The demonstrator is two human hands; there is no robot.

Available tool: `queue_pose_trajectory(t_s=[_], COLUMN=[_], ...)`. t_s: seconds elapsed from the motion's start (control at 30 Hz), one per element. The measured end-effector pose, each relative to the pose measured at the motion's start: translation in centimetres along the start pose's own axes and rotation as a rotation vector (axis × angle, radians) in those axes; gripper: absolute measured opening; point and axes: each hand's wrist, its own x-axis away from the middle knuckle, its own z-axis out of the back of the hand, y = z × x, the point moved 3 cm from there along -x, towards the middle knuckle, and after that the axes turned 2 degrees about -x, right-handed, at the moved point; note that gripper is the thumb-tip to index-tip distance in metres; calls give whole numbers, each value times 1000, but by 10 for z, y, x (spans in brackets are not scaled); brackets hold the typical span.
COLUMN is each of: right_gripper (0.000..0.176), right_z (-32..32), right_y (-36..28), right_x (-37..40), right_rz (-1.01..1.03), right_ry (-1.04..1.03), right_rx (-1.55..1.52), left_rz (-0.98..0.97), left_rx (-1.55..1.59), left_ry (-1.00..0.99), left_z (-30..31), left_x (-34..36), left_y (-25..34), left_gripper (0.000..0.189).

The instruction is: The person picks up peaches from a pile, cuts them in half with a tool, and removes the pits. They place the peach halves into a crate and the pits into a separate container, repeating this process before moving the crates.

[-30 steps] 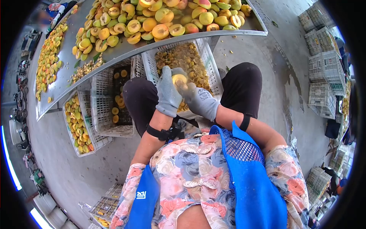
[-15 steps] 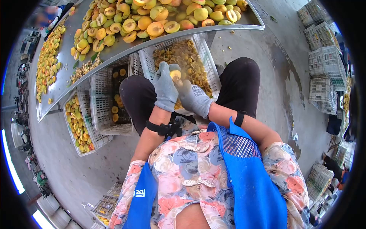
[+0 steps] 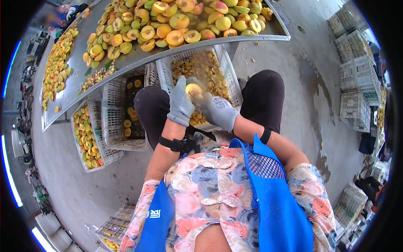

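In my left hand [image 3: 180, 104], in a grey glove, is a yellow peach half [image 3: 193, 90] with its cut face up. My right hand [image 3: 221, 111], gloved too, is closed beside the fruit; what its fingers grip is blurred and I cannot make it out. Below both hands stands a white crate [image 3: 233, 86] holding many hollow yellow fruit pieces [image 3: 189, 65]. Just beyond, halved peaches [image 3: 179, 21] are heaped on the metal table [image 3: 168, 52].
A crate [image 3: 121, 142] with a few peach halves stands to the left, next to another crate of halves [image 3: 87, 143]. Small scraps [image 3: 98, 77] lie along the table edge. Stacked crates [image 3: 354, 77] line the right side. A person [image 3: 69, 14] is at the far left.
The peach half has turned, so its cut face shows more fully. Both hands have shifted slightly toward me, and the view has tilted a little.
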Motion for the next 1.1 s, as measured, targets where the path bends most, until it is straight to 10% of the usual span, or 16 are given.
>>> queue_pose_trajectory(t_s=[0.3, 0.57, 0.7, 0.77, 0.9, 1.1], right_gripper=[34, 36, 35, 34, 32, 32], right_z=[27, 39, 42, 43, 36, 33], right_y=[-23, -5, -11, -17, -17, -18], right_x=[11, 17, 15, 14, 12, 10], right_rz=[-356, 27, -11, -38, -58, -73], right_ry=[-144, -31, 16, 4, 15, -9], right_rx=[-161, 314, 267, 272, 266, 270], left_rz=[-121, -26, -183, 44, -370, -121], left_rx=[-186, 29, -128, 173, -493, -292], left_ry=[-153, -131, -288, -328, -381, -285], left_z=[4, 18, 28, 14, 19, 6], left_x=[7, -5, -7, 12, 12, 19], left_y=[-9, -27, -16, -6, -5, -2], left_gripper=[37, 37, 44, 48, 47, 53])
